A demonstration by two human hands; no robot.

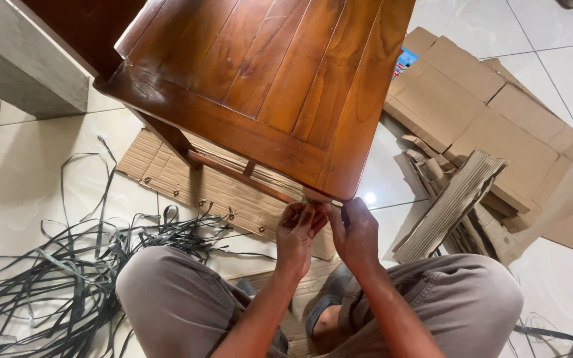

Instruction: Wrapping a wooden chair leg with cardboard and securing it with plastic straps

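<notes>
Wooden chair [266,86], reddish-brown and glossy, stands just above both hands, its front corner touching the fingertips. Left hand [298,232] and right hand [356,232] are curled together under that corner, pinching something small there; what it is stays hidden. By my judgement the wrapping at the corner leg is being worked loose, calling for a firm, careful pull. Cardboard [492,126] lies right of the hands, black straps [54,265] left.

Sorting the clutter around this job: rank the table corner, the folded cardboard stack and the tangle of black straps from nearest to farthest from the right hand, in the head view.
1. Table corner, just above the right hand.
2. Folded cardboard stack, to its right on the floor.
3. Tangle of black straps, far left, beyond the left knee.
</notes>
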